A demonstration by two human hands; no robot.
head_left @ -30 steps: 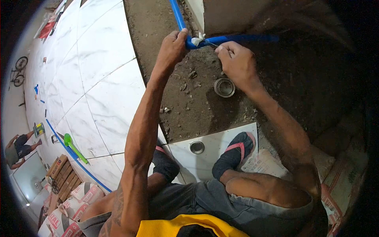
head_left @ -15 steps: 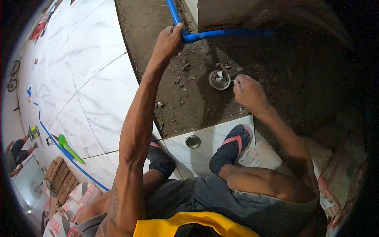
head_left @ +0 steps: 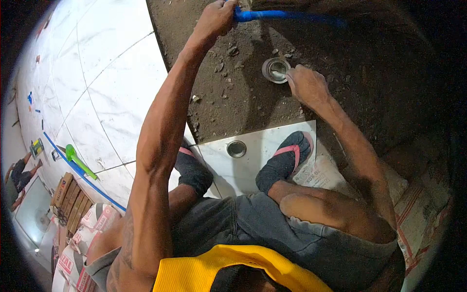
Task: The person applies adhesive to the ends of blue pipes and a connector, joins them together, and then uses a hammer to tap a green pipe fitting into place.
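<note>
At the top, my left hand [head_left: 217, 18] is closed around the blue pipe [head_left: 272, 15] near its elbow fitting. The pipe runs right from there above the dirt. A small open metal can [head_left: 275, 70] sits on the ground below it. My right hand [head_left: 307, 83] is at the can's right rim, its fingers pinched on a thin-handled applicator that is mostly hidden, its end inside the can. A round metal lid or tin [head_left: 237, 149] lies on the white tile between my feet.
White floor tiles [head_left: 112, 92] border the dirt [head_left: 224, 107] on the left. A green tool [head_left: 80, 161] and a long blue pipe [head_left: 95, 187] lie there. Printed sacks [head_left: 73, 265] and a wooden crate [head_left: 70, 204] are lower left. Another person [head_left: 20, 177] is at the far left.
The whole view has shifted, so the pipe, can and tile appear higher. The applicator's white end, which stood up inside the can, now shows less. Both hands keep their grip.
</note>
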